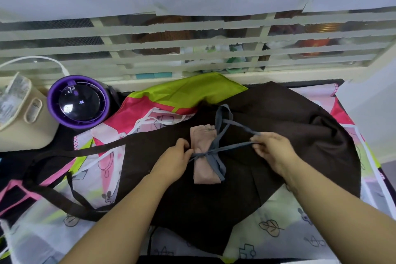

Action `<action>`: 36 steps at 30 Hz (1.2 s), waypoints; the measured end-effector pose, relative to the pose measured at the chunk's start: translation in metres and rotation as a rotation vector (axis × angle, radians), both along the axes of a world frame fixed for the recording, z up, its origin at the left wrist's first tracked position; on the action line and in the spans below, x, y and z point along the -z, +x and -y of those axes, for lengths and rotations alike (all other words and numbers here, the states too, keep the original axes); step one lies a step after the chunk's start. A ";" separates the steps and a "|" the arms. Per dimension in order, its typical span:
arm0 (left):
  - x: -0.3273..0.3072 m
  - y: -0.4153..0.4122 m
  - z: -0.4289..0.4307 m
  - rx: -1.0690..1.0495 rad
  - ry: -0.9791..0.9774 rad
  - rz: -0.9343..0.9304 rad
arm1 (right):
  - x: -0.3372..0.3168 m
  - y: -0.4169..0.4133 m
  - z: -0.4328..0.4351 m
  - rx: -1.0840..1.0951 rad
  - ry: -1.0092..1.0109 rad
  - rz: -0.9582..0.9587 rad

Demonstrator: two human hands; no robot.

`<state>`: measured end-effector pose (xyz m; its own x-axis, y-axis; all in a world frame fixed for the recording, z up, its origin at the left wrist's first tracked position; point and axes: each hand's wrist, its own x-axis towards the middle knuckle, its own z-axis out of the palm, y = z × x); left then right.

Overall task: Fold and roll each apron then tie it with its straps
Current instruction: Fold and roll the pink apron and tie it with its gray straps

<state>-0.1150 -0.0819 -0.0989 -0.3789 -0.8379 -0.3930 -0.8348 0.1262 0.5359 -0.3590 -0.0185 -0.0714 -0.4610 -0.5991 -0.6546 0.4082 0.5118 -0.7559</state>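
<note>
Tying roll (203, 172) at centre, upon brown apron (278, 113). Pinching strap (233, 147) at 9 o'clock of roll with left hand (175, 161), at 3 o'clock with right hand (272, 150). Could slip knot (200, 154) off by uneven pull

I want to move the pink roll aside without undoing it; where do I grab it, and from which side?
Grip the pink roll across its middle, probably from above, fingers down its long sides. It lies flat on the brown apron, narrow, and the grey strap binds it there.
</note>
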 end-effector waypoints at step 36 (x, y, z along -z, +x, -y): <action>-0.240 -0.003 0.022 -0.283 -0.499 -0.988 | -0.324 0.048 0.073 -0.249 -0.734 0.201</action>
<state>-0.1178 -0.1044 0.1413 -0.1096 -0.9213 0.3730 -0.1081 0.3841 0.9169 -0.3108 -0.0913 0.2523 -0.1725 -0.9788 -0.1101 0.5116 0.0065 -0.8592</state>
